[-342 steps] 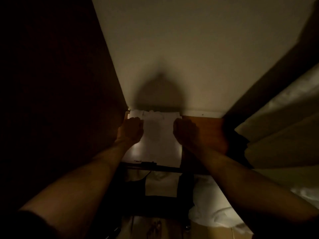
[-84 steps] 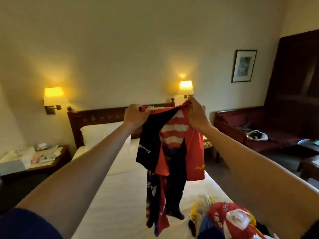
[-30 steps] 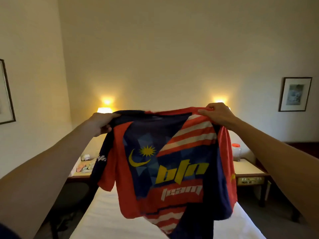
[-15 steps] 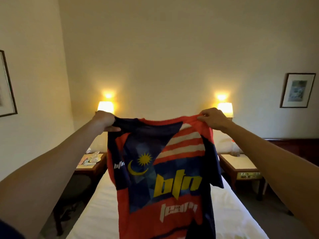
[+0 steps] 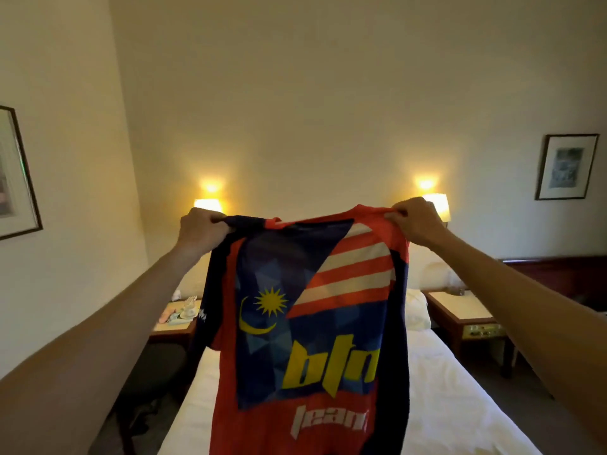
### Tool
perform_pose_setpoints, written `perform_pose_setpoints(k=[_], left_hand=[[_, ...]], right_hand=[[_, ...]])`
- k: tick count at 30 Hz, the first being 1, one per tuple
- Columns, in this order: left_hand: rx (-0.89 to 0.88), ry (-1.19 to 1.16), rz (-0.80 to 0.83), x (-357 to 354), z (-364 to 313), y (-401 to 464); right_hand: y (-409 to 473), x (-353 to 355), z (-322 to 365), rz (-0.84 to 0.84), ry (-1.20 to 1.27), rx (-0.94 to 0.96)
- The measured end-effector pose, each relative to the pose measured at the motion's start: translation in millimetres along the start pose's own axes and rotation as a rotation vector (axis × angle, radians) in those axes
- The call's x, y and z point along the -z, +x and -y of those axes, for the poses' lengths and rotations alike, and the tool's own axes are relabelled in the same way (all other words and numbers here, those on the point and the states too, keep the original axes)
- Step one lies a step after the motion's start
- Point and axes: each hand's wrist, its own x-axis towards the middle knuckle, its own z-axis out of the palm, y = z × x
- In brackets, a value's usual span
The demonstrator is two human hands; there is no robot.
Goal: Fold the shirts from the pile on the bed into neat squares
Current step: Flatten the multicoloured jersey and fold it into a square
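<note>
The person holds one shirt [image 5: 308, 323] up in the air above the bed [image 5: 453, 399], w/ the printed side facing the camera. Left hand [image 5: 202, 233] pinches the shirt's top corner on one side, fingers curled round the cloth; right hand [image 5: 415, 221] does the same at the other top corner, so both are clamped on the shirt and set well apart, stretching its top edge taut. The shirt hangs straight down from that edge; its hem is cut off by the frame bottom. Beyond the bed, two lit lamps [image 5: 207, 205] and a nightstand [image 5: 460, 311] each side. Progress, as a judgement: this shirt is only spread out, no fold made yet. The pile isn't in view, so how many remain can't be told.
</note>
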Motion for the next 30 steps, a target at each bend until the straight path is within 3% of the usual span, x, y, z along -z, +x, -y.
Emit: perform_pose_setpoints(k=[2, 5, 8, 14, 19, 24, 27, 30], left_hand=[[0.071, -0.061, -0.034, -0.3, 9.5, 0.4], [0.321, -0.286, 0.039, -10.3, 33.8, -7.8], [0.461, -0.492, 0.085, -25.5, 61.2, -23.7], [0.653, -0.475, 0.067, -31.9, 91.0, -46.2], [0.595, -0.332, -0.064, -22.7, 80.0, -17.9], [0.395, -0.150, -0.248, -40.7, 32.6, 31.3], [0.212, -0.072, -0.191, -94.3, -1.9, 35.1], [0.150, -0.045, -0.057, -178.2, -10.4, 25.5]], right_hand=[[-5.5, -11.4, 0.0, -0.059, 0.067, -0.008], [-27.8, -36.2, -1.9, 0.106, 0.040, -0.050], [-56.5, -56.7, -2.1, 0.168, 0.080, -0.074], [-97.3, -93.7, -9.7, 0.268, 0.229, -0.162], [-112.6, -92.3, 15.8, 0.479, 0.754, -0.286], [-125.2, -88.4, 24.6, 0.669, 1.137, -0.317], [-139.3, -95.6, 0.4, 0.659, 1.236, -0.403], [-165.7, -115.8, -52.5, 0.611, 1.228, -0.556]])
